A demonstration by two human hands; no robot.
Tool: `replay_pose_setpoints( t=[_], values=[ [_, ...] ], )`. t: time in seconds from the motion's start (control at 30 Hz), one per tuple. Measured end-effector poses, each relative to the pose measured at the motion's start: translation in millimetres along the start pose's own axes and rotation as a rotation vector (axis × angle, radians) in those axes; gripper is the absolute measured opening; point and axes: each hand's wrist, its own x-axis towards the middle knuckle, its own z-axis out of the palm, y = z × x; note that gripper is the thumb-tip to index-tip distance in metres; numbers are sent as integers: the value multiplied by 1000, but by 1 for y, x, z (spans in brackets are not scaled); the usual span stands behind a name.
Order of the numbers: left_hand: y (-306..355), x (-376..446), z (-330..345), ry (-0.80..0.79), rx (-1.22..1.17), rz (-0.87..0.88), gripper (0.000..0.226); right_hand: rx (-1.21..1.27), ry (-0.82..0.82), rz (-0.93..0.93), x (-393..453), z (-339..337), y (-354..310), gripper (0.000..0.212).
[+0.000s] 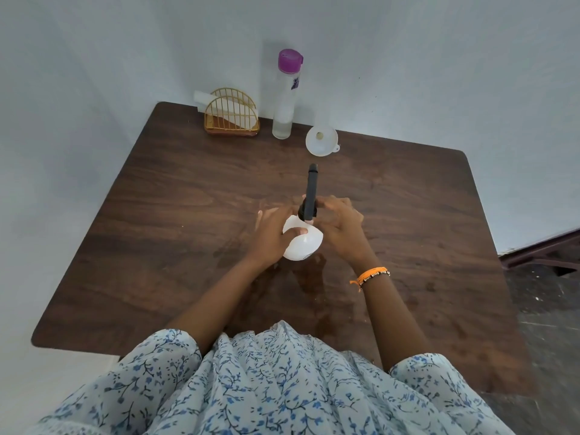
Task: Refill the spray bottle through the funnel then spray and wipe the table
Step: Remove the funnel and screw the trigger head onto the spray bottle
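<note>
A white spray bottle (303, 244) stands on the dark wooden table (188, 215) near its middle. My left hand (272, 235) wraps around the bottle's body. My right hand (339, 222) grips the base of its black spray head (311, 193), whose nozzle points away from me. A white funnel (322, 141) lies on the table farther back, mouth toward me. A tall clear bottle with a purple cap (286, 95) stands upright at the back edge, holding a little clear liquid at the bottom.
A gold wire napkin holder (231, 116) with white tissues stands at the back left by the wall. Wet marks show on the table (310, 284) in front of the spray bottle. A dark floor (546, 309) lies to the right.
</note>
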Motion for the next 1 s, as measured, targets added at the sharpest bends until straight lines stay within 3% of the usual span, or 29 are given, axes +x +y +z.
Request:
replay_pose_setpoints(
  t=[0.13, 0.27, 0.47, 0.73, 0.93, 1.0],
  values=[
    [-2, 0, 1, 0, 26, 38, 32, -143, -74, -22, 5, 1, 1, 38],
    [0, -2, -1, -1, 87, 41, 36, 44, -148, -86, 11, -6, 8, 33],
    [-6, -1, -1, -50, 106, 16, 43, 339, -256, -39, 18, -15, 12, 27],
    [1, -6, -3, 67, 5, 50, 33, 87, 7, -60, 13, 3, 8, 25],
    [2, -13, 3, 74, 12, 73, 59, 158, 317, 43, -4, 28, 1, 28],
    [0, -13, 5, 76, 54, 76, 52, 195, 363, 66, -7, 35, -1, 31]
  ],
)
